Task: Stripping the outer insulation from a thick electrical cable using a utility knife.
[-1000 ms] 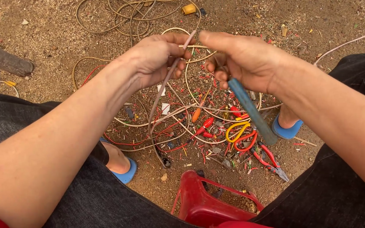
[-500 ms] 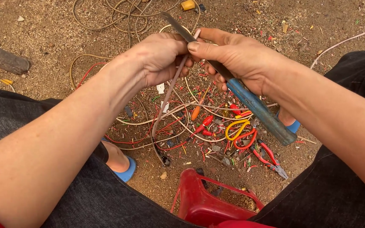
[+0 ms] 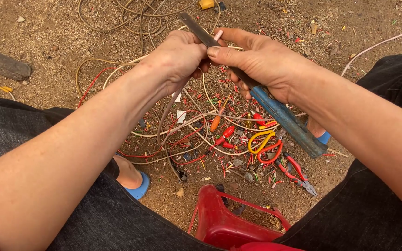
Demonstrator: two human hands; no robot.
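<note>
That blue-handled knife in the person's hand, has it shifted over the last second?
Yes. The blue-handled knife has swung: its blade now points up and left past the left hand, and its handle end has dropped lower right, toward the red-handled pliers on the ground.

Outdoor scrap-wire work spot, bare dirt ground (image 3: pixel 47 37), tangled wires (image 3: pixel 196 135), red pliers (image 3: pixel 296 172), red plastic stool (image 3: pixel 224 223)

knife (image 3: pixel 275 109) now angled up, blade crossing cable (image 3: pixel 170 109) end
</note>
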